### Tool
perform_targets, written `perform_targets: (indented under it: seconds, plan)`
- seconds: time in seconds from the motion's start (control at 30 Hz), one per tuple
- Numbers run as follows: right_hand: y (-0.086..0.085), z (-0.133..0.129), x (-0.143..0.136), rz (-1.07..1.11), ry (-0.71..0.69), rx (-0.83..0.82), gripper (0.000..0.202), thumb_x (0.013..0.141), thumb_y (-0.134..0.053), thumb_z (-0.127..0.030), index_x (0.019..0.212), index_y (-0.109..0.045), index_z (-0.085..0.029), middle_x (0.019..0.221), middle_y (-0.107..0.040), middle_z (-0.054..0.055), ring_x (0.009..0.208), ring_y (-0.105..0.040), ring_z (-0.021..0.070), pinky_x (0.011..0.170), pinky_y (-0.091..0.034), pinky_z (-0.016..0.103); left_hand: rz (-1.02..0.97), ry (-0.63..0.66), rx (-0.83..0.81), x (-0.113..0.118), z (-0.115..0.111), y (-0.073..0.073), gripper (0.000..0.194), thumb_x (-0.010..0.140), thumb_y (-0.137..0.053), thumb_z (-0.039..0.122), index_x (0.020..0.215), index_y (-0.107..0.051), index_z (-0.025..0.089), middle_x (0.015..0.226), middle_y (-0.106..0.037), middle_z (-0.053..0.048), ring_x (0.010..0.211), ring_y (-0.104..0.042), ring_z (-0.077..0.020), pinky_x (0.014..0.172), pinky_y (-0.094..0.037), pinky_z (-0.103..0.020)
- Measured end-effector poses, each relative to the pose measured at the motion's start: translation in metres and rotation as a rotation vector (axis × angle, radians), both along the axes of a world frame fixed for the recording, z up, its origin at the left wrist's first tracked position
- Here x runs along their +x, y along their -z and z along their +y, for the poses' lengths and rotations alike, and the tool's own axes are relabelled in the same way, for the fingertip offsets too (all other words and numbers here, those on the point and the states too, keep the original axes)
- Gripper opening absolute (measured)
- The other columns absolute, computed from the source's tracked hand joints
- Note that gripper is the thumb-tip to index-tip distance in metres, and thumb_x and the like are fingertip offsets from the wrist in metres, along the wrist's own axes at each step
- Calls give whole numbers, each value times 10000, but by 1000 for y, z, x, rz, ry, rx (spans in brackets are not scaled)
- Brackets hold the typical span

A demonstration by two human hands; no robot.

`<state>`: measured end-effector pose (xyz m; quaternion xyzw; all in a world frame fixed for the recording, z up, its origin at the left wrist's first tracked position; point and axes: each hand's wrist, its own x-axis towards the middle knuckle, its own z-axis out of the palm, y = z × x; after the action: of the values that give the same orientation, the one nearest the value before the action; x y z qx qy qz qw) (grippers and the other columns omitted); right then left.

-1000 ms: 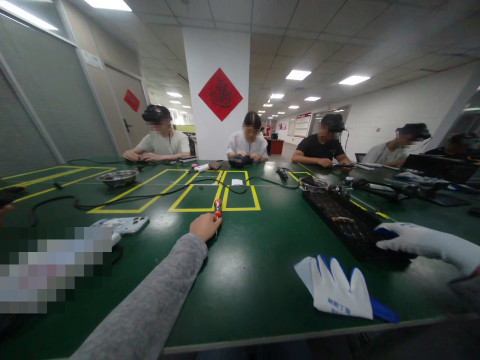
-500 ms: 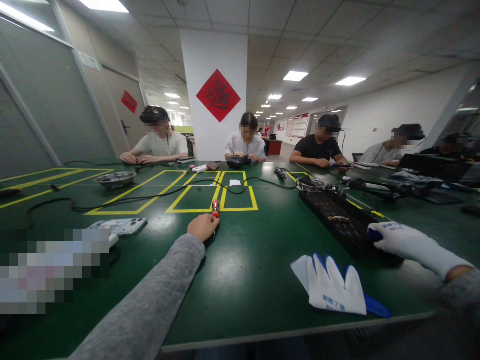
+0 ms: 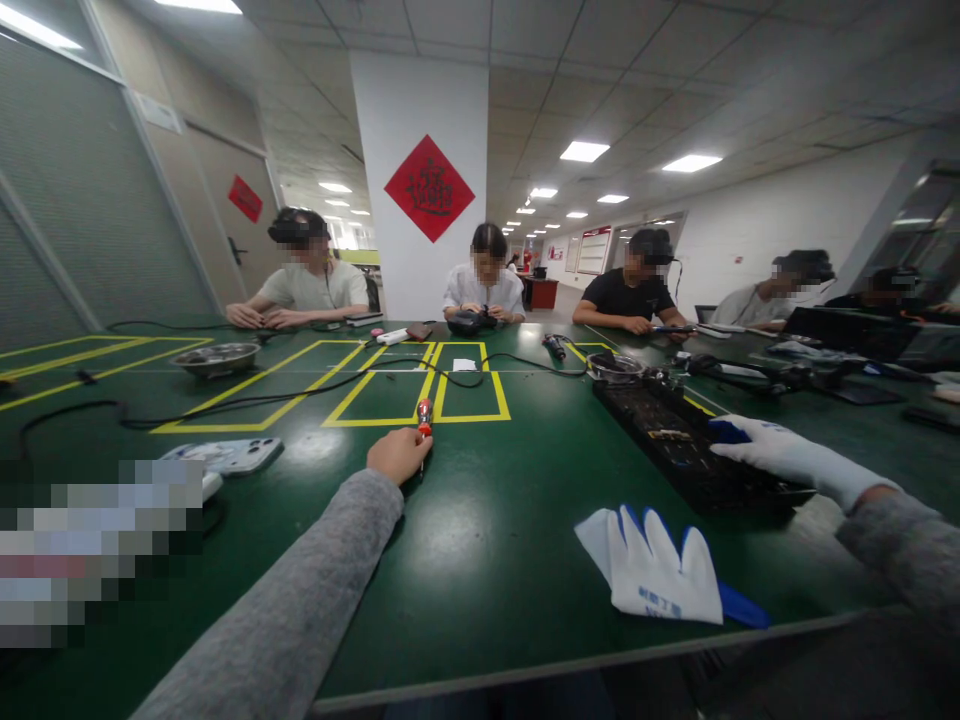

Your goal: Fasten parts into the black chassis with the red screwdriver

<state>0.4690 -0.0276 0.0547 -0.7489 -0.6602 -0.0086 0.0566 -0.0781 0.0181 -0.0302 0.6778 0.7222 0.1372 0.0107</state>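
My left hand (image 3: 397, 456), bare, is closed around the shaft end of a screwdriver (image 3: 425, 415) whose red handle points away across the green table. On the right, my right hand (image 3: 765, 446) wears a white and blue glove. It reaches over the near part of a long black tray-like housing (image 3: 652, 430), its blue fingertips close to the parts inside. Whether those fingers grip anything is hidden. A loose white glove (image 3: 660, 570) with blue edges lies near the table's front edge, between my two arms.
A metal bowl (image 3: 216, 360) stands at the left and another (image 3: 616, 367) beside the housing. A phone (image 3: 225, 456) lies left of my left hand. A black cable (image 3: 247, 399) crosses the yellow-taped table (image 3: 480, 540). Several people sit across it.
My right hand has moved inward and away from me, further over the black housing. My left hand still holds the screwdriver. The view has shifted slightly.
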Motion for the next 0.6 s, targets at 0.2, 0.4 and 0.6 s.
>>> perform_targets:
  seconds: [0.2,0.4,0.6]
  plan:
    - [4,2,3,-29,97,-332,465,609,-612,-399,1023,-603,-188,1014,-628,121,855,-611,260,706,-470,338,4,-12,8,0,2,2,465,794,-338,539,733,-664,214,829,-664,-75,761,-601,-199,631,-403,-254]
    - [11,-6,-19,-306,-71,-246,494,600,-588,-254,1084,-599,-155,1131,-586,134,1030,-550,304,861,-417,378,0,1,0,-1,2,1,465,794,-338,540,735,-665,215,835,-664,-75,770,-599,-201,624,-400,-252]
    - [12,-17,-15,-230,-130,-203,511,637,-545,-244,1147,-575,-220,1202,-563,80,1075,-533,266,913,-400,344,-3,5,-12,-1,-1,-1,454,799,-338,529,726,-663,221,832,-667,-74,776,-604,-205,625,-409,-255]
